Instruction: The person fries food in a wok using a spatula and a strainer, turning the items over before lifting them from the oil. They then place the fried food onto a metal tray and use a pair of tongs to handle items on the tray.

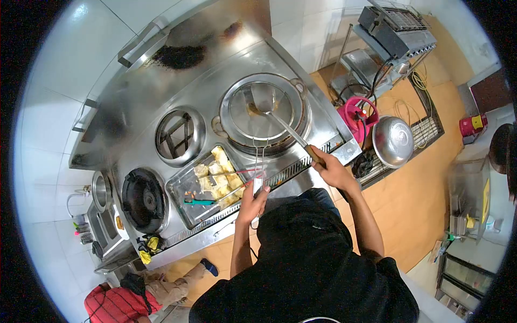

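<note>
A spatula with a wooden grip is in my right hand, whose fingers are wrapped round its handle. Its flat metal blade rests over the wok on the stove. My left hand is closed on the handle of a wire strainer, which reaches over the wok's near edge. Beside my left hand sits a steel tray of pale yellow food pieces. A teal-handled tool lies in that tray, along with thin sticks, one of them red near my left hand.
Left of the wok are a burner ring and a black burner. A pink bucket and a steel bowl stand at the right. A person in red is at the lower left.
</note>
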